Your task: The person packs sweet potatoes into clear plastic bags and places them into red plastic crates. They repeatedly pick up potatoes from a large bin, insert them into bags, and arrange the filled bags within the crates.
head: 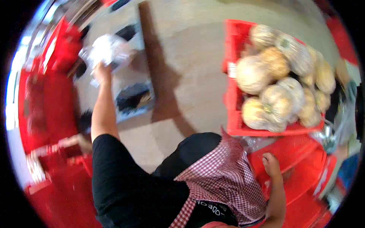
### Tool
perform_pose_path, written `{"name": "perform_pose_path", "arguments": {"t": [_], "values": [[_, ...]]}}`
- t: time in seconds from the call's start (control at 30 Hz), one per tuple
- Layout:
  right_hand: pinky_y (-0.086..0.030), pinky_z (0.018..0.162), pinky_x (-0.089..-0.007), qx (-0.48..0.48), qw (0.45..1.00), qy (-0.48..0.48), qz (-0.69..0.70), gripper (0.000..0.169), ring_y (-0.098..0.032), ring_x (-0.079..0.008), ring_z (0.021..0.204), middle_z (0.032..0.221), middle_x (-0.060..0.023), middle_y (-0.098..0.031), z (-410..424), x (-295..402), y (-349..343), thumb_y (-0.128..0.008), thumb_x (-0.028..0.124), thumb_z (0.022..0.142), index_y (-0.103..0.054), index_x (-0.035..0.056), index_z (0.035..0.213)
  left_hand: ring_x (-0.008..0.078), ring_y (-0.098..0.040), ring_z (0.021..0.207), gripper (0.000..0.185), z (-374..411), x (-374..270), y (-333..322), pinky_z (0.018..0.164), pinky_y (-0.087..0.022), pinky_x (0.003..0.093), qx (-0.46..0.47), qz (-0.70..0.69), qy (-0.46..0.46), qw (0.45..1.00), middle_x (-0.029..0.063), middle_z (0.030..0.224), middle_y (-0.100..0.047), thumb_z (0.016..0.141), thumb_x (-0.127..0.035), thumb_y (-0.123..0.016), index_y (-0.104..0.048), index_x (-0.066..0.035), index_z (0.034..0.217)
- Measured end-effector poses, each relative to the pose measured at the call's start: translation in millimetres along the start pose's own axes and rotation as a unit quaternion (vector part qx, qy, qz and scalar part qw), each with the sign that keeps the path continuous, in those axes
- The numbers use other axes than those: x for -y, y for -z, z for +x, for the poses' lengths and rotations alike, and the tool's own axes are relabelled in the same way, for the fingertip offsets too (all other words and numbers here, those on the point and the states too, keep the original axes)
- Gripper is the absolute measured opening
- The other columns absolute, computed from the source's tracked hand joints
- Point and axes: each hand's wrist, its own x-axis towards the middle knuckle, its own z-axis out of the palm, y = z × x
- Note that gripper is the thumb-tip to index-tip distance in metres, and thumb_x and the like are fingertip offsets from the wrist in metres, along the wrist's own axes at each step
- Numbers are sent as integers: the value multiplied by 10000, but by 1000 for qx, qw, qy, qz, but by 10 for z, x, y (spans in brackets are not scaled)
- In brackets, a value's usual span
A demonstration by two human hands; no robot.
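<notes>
Stretched out to the upper left, my left hand [103, 73] grips a translucent white plastic bag [109, 48], blurred and bunched up. Beneath the bag is a pale blue pallet-like base [135, 111] with dark openings. My right hand [271, 164] hangs at my right side, fingers loosely curled, with nothing visible in it. It is near stacked red plastic crates [291, 154], below a red crate [229, 114] heaped with several tan, ribbed pumpkins [278, 99]. I cannot tell whether the hand touches the crates.
Red crates or sacks [58, 105] line the left side. Concrete floor [196, 65] lies between the pallet-like base and the pumpkin crate, crossed by a dark shadow. At the far right, another person's arm [342, 72] is partly visible beside clear plastic [343, 116].
</notes>
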Motion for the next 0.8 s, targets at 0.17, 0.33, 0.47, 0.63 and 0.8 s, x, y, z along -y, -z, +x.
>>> {"name": "perform_pose_path", "arguments": {"t": [0.17, 0.33, 0.47, 0.63, 0.8], "values": [[-450, 753, -398, -54, 996, -2, -64, 149, -544, -324, 858, 860, -142, -576, -466, 169, 427, -561, 48, 748, -579, 43, 896, 376, -564, 861, 252, 290, 1227, -496, 757, -435, 422, 134, 119, -98, 979, 218, 897, -605, 712, -182, -591, -608, 13, 870], [-431, 813, -346, -294, 936, -168, 100, 158, -547, -258, 919, 924, -111, -572, -1536, 47, 434, -557, 20, 769, -570, 14, 927, 347, -384, 1163, 595, -372, 63, 148, 971, -321, 419, 135, 104, -26, 985, 191, 1225, -452, 640, -215, -685, -502, -39, 1178], [-411, 852, -335, -441, 809, -369, 119, 224, -527, -240, 980, 1017, -102, -560, -2666, -695, -183, -576, 27, 775, -560, 30, 999, 373, -334, 1195, 693, -1191, -644, 606, 999, -260, 467, -118, 50, -152, 980, 189, 1311, -353, 700, -216, -636, -325, -48, 1296], [-355, 892, -439, -334, 875, -318, -144, 333, -460, -324, 1008, 1004, -169, -521, -3225, -955, -1240, -563, 72, 709, -522, 32, 1037, 229, -411, 1140, 551, -2891, -2691, 1459, 948, -326, 352, 512, -525, 67, 676, 87, 1222, -440, 870, -399, -485, -341, -51, 1272], [-293, 883, -478, -209, 937, -271, -70, 566, -416, -335, 956, 967, -119, -480, -3277, -951, -875, -667, 313, 488, -531, 112, 999, 173, -580, 772, 386, -3218, -3800, 1895, 625, -492, 273, 575, -468, 154, 653, 56, 986, -572, 822, -70, -543, -422, -43, 1188]]}}
